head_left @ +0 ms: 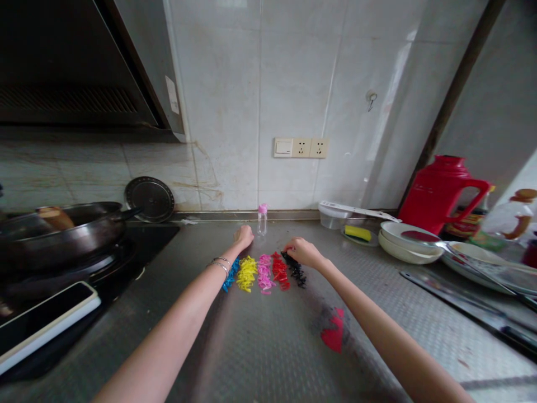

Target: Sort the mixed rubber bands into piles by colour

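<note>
Five short rows of small, thin loops that look like rubber bands lie side by side on the metal counter: blue (228, 275), yellow (246, 274), pink (264, 274), red (279, 271) and black (297, 273). My left hand (243, 237) is closed just beyond the blue row; whatever its fingers hold is hidden. At the far end of the black row, my right hand (302, 252) pinches down on the black rubber bands. Between and beyond both hands stands a small clear bottle (262, 224) with a pink cap.
A pan (75, 232) sits on the stove at left, with a white-edged phone-like device (50, 322) before it. At right are a yellow sponge (357, 233), stacked bowls (409, 252), a knife (453, 302) and a red thermos (436, 196). A red patch (334, 331) marks the counter.
</note>
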A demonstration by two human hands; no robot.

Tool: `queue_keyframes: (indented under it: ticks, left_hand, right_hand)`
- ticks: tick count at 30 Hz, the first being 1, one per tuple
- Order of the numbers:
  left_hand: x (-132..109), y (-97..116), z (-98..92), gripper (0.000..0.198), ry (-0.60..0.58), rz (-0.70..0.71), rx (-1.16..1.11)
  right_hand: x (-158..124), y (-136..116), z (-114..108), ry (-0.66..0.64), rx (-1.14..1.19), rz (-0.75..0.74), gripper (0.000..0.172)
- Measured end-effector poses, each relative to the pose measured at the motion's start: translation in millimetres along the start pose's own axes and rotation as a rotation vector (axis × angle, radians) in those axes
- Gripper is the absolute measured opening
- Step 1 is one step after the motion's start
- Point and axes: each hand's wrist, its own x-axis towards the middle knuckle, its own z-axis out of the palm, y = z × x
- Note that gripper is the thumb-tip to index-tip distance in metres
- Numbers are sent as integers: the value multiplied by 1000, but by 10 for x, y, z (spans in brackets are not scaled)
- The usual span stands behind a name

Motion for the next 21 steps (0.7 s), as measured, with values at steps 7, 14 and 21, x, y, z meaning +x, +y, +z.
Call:
queue_keyframes:
  ticks: [7, 14, 21]
  left_hand:
    - [-83, -139, -96, 21, -48, 62, -50]
    - [-181, -96, -140, 21, -30, 234, -146]
    - [-274, 266, -65, 21, -155, 580, -267]
  right_hand:
    - [11, 55, -24, 23, 16, 51, 26]
    - [9, 156, -8, 46, 40, 25, 25]
    - [46, 134, 61, 31, 59, 9, 26]
